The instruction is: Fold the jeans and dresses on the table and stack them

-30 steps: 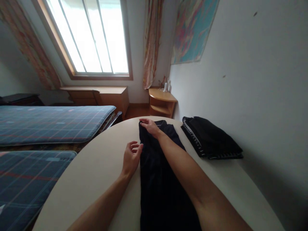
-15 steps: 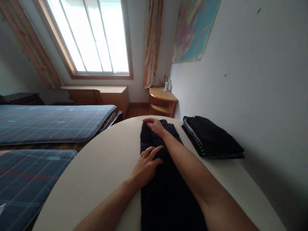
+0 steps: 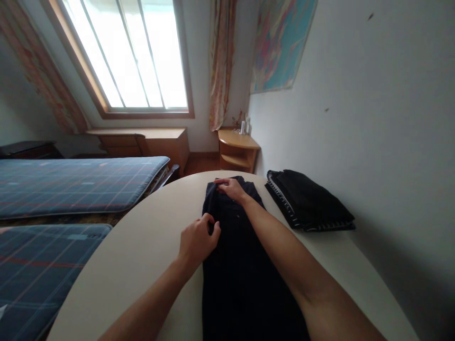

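A long dark garment (image 3: 245, 265) lies lengthwise on the round cream table (image 3: 152, 227), its far end near the table's back edge. My left hand (image 3: 199, 235) is at the garment's left edge, fingers curled and closed on the dark cloth there. Farther away, my right hand (image 3: 232, 188) rests at the top end, its fingers closed on the cloth near the upper left corner. My right forearm crosses over the garment's right side.
A folded black stack with white edge stitching (image 3: 309, 201) sits at the table's right, close to the wall. Plaid mattresses (image 3: 78, 184) are on the left. Behind the table stands a wooden corner shelf (image 3: 240, 139).
My left hand has moved left from the garment's middle to its left edge, and its fingers have curled in. My right hand has shifted slightly and its fingers are more bent.
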A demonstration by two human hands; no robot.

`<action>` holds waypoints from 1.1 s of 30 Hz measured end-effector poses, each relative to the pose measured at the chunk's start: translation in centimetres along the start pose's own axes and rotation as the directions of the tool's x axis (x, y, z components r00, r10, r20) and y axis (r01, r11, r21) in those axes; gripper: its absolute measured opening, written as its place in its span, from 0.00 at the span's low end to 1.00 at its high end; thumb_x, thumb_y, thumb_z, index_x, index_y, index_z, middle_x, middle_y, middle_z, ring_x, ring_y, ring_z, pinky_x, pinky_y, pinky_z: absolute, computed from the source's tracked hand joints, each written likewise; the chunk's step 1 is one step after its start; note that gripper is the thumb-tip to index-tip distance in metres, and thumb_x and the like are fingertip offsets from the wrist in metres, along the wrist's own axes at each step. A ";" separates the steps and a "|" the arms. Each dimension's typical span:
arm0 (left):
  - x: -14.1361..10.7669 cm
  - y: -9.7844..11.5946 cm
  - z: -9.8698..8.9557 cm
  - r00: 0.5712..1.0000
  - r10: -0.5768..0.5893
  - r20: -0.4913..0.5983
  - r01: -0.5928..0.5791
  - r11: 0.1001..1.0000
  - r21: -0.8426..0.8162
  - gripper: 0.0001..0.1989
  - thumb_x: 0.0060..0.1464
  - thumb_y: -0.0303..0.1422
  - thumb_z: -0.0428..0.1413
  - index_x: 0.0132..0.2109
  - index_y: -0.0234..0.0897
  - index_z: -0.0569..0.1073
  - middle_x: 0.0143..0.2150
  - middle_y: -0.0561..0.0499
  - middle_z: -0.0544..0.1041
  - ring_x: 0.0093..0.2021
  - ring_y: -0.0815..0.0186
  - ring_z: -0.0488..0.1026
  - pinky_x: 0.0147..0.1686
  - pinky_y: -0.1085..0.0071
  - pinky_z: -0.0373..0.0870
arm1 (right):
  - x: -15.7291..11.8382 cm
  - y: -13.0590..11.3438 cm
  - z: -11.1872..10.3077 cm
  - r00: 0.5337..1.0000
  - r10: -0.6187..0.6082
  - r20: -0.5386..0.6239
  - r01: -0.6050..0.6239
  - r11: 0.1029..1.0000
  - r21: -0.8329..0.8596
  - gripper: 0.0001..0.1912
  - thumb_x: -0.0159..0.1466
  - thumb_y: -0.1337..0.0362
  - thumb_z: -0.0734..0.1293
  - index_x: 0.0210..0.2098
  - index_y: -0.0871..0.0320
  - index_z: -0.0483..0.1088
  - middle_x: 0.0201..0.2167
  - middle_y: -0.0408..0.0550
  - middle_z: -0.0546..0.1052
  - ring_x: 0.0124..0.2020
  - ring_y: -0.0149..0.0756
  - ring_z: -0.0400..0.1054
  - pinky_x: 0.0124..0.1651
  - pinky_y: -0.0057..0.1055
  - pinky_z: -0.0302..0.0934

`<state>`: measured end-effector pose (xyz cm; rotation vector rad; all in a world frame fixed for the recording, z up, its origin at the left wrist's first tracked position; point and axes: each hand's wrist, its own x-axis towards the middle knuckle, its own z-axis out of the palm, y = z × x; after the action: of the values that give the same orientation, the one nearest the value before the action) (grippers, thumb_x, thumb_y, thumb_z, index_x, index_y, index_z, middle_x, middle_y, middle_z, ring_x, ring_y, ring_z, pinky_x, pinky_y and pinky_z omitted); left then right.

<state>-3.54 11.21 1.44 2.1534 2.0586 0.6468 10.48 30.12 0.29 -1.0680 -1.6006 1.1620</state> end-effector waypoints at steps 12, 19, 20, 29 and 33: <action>1.0 -1.3 -1.0 0.972 -0.148 0.185 0.100 0.965 0.244 0.19 0.60 0.51 0.53 0.44 0.40 0.73 0.43 0.44 0.80 0.44 0.51 0.79 0.39 0.61 0.70 | 0.4 0.6 -0.5 0.996 -0.091 0.022 0.094 0.942 -0.324 0.17 0.60 0.75 0.69 0.48 0.61 0.78 0.39 0.48 0.83 0.35 0.32 0.76 0.45 0.29 0.70; 0.6 -0.8 -1.7 0.960 -0.161 0.229 0.099 0.961 0.259 0.17 0.60 0.40 0.54 0.53 0.38 0.68 0.45 0.41 0.80 0.45 0.51 0.79 0.39 0.63 0.70 | 0.3 -0.6 -0.7 0.986 -0.155 0.056 0.159 0.800 -0.579 0.14 0.59 0.75 0.68 0.42 0.58 0.81 0.39 0.48 0.82 0.37 0.35 0.75 0.48 0.29 0.67; 0.6 -0.7 -1.9 0.959 -0.162 0.234 0.100 0.962 0.253 0.17 0.60 0.38 0.54 0.54 0.38 0.67 0.45 0.42 0.81 0.45 0.51 0.79 0.39 0.63 0.70 | 0.3 -0.8 -0.6 0.985 -0.160 0.063 0.165 0.779 -0.605 0.15 0.60 0.75 0.67 0.43 0.58 0.81 0.41 0.49 0.82 0.39 0.36 0.75 0.50 0.29 0.66; 0.1 0.3 -3.9 0.994 -0.078 0.082 0.067 0.990 0.123 0.20 0.61 0.29 0.53 0.59 0.40 0.65 0.53 0.45 0.77 0.47 0.54 0.78 0.41 0.64 0.70 | 0.1 -1.9 -0.9 0.971 -0.173 0.164 0.236 0.600 -0.764 0.19 0.67 0.74 0.61 0.49 0.56 0.79 0.49 0.50 0.78 0.50 0.35 0.72 0.57 0.26 0.60; -0.2 0.7 -4.1 0.996 -0.044 0.076 0.036 0.994 0.100 0.18 0.61 0.28 0.52 0.58 0.43 0.67 0.56 0.46 0.74 0.47 0.57 0.77 0.40 0.66 0.70 | -0.4 -2.7 -1.3 0.968 -0.174 0.181 0.246 0.514 -0.822 0.17 0.67 0.71 0.63 0.49 0.53 0.79 0.50 0.48 0.78 0.50 0.38 0.72 0.55 0.29 0.61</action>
<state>-4.36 10.05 5.35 2.1454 2.1291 0.4577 11.40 29.52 3.06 -1.3501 -2.3688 0.1737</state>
